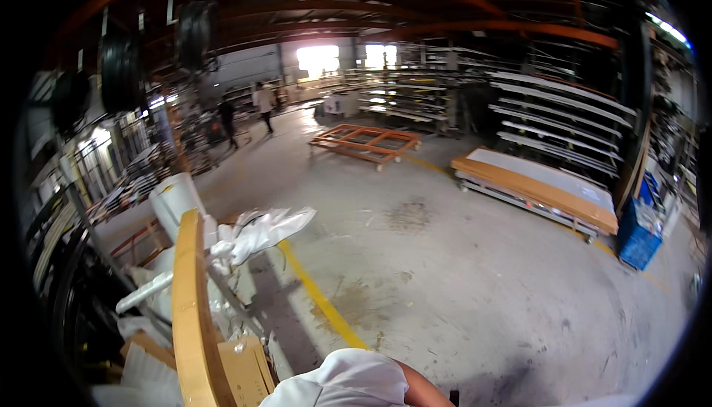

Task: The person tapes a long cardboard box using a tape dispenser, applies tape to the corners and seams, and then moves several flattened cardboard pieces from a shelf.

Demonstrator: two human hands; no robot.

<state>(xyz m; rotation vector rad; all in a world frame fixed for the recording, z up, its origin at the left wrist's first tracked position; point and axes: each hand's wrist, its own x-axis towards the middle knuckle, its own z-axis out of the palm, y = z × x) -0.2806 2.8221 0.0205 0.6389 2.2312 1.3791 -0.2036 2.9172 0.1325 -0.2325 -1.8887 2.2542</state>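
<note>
Neither of my hands shows. A white sleeve (337,381) and a bit of bare forearm (423,388) come in at the lower edge, and the hand at its end lies outside the picture. Left of the sleeve a long tan strip (194,310), like a cardboard-wrapped beam, rises from the lower edge; whether a hand touches it is hidden. Beside its lower end stands a brown cardboard box (246,370). White plastic sheeting (263,233) lies crumpled behind the strip, next to a big white roll (178,199).
An orange frame cart (363,144) stands ahead on the grey floor. To the right are a low cart with a cardboard-edged panel (534,184), a blue bin (639,236) and racks of long profiles (564,121). Two people (263,107) walk far off. A yellow line (319,296) crosses the floor.
</note>
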